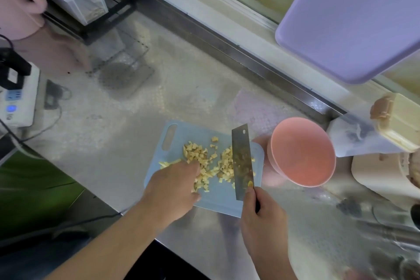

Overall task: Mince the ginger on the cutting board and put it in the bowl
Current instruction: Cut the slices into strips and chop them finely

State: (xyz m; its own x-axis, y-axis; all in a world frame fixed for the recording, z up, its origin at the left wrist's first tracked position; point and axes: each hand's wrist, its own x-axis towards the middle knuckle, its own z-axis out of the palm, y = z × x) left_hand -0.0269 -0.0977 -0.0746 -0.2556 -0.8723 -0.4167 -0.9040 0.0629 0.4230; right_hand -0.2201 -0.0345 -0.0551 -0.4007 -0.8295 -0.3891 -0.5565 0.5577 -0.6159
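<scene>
Two hands are working in my head view: the left hand [173, 185] is lying flat, fingers straight, on the diced ginger [204, 163] spread over the blue cutting board [156, 161]; the right hand [261, 213] is gripping the cleaver [242, 163] upright just beside it. Beyond the blade, the pink bowl [302, 152] is sitting on the surface [181, 88].

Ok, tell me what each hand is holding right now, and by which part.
The right hand grips the cleaver by its handle, just behind the blade. The left hand holds nothing; its fingers rest on the ginger pieces.
</scene>
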